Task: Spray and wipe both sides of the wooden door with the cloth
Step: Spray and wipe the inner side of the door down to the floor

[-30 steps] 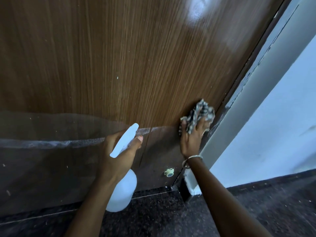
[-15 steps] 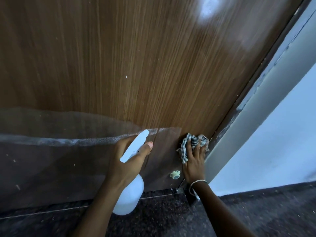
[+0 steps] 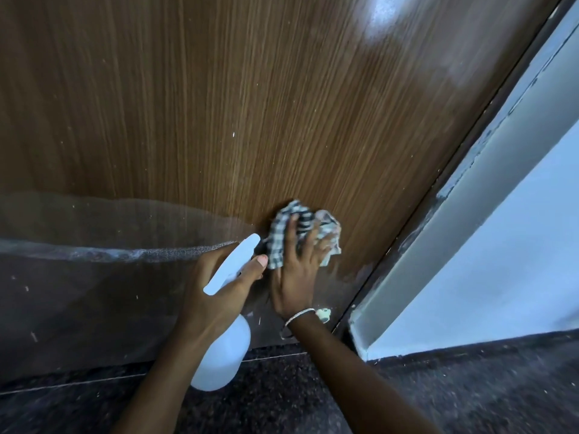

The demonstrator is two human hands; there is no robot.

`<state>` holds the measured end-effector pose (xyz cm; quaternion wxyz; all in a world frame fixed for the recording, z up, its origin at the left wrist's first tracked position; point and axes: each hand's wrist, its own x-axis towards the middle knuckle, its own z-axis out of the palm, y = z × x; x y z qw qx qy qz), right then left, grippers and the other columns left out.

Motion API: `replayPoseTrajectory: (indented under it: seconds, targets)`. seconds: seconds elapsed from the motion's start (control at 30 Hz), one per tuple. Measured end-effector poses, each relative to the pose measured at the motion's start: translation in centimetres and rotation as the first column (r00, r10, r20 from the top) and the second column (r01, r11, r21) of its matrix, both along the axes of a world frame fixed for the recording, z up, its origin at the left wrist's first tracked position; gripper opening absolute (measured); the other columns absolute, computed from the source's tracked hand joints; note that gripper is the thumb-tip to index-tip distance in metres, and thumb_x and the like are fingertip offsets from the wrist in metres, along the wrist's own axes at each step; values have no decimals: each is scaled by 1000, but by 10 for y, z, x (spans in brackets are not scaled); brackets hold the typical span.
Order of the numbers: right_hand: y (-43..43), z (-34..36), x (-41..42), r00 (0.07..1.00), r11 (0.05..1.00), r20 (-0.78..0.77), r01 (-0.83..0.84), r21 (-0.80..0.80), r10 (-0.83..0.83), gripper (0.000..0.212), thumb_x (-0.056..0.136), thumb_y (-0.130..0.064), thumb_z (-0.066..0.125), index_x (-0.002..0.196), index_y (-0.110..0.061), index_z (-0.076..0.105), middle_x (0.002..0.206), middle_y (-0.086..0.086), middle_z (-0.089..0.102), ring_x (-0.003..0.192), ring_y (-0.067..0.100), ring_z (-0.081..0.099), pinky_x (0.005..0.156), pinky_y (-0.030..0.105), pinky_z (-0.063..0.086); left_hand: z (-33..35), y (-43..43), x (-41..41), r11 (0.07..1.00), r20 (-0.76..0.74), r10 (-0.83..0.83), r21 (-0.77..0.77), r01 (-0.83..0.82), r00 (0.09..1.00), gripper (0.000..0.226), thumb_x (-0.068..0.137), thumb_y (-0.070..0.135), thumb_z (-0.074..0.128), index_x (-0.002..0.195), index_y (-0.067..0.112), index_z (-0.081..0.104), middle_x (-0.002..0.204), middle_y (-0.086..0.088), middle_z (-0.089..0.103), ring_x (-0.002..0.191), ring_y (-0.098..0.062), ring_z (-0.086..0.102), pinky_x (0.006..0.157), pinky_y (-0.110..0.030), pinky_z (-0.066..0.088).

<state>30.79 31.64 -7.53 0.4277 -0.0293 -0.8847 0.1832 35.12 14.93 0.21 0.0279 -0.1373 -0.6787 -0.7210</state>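
Brown wooden door (image 3: 219, 120) fills the view, btm part under clear film (image 3: 94, 277). Checked cloth (image 3: 279, 233) sits bunched on it low & to the R, at the film's top edge. My right hand (image 3: 294, 277) presses it flat, fingers curled over the bunch. Left hand (image 3: 219, 286) is wrapped round the white spray bottle (image 3: 225, 355) neck, just beside the right. Small white stopper (image 3: 324, 314) by my bracelet (image 3: 299, 316). Door frame (image 3: 470, 245) & pale wall (image 3: 517, 261) close on the R, dark floor (image 3: 313, 402) below; wide bare door to the L.
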Motion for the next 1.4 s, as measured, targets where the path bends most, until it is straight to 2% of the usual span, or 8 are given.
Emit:
replayPoseTrajectory:
  seconds: [0.17,0.53,0.67,0.83,1.03,1.2,1.3,1.4]
  targets:
    - [54,-5,8,999,994,16,44,97,-45,68,102,-41,33,162,-42,1,170,13,-2,155,46,-3,124,61,1,-5,4,-3,998,9,57,-27,-57,998,12,86,25,76,85,36,71,75,9,75,75,-7,71,70,-31,55]
    - [53,11,8,975,687,-47,119,-717,-218,94,96,-65,47,163,-9,14,171,12,5,152,7,0,121,12,-5,-11,-6,1,996,-4,75,-46,-75,997,12,83,30,77,88,39,71,85,8,75,85,-18,72,72,-37,60]
    - [-14,1,-5,999,992,-4,34,-124,-35,71,104,-55,37,164,-21,19,170,21,-2,154,49,-7,124,61,-6,-10,-15,0,999,-32,46,-28,-46,998,12,87,20,75,85,32,74,76,5,75,76,-12,72,66,-32,56]
    - [23,-9,1,999,979,19,-32,200,29,66,103,-51,29,162,-41,3,171,10,-4,154,51,-1,122,66,2,-12,-19,-6,993,-24,103,-48,-104,994,12,83,29,79,85,39,74,77,5,75,78,-17,73,70,-46,60]
    - [114,-1,15,973,907,-52,188,-376,-223,63,107,-46,31,164,-30,8,168,-9,-13,156,14,-15,128,44,-2,-10,-21,-2,989,1,129,-69,-128,992,7,83,34,78,85,37,72,82,6,75,82,-20,72,73,-48,62]
    - [62,14,8,970,696,-84,103,-710,-229,80,104,-47,49,162,-3,16,170,15,6,153,8,-1,118,9,-8,-10,-29,3,984,13,147,-100,-144,989,14,86,30,76,98,25,76,84,5,75,84,-20,72,74,-39,60]
    - [5,19,0,992,858,-63,60,-510,-106,76,99,-52,51,162,-22,21,171,14,3,158,30,-3,128,37,-5,-8,-36,2,980,-1,164,-111,-163,987,4,86,28,76,90,26,76,77,6,75,77,-16,71,69,-35,57]
    - [-34,10,-4,998,993,-32,-57,105,61,80,96,-27,56,163,-33,14,170,11,-10,152,52,-11,123,64,-7,-6,-42,-1,974,-34,194,-109,-197,980,11,86,25,77,79,34,74,71,6,74,70,-11,71,70,-45,59]
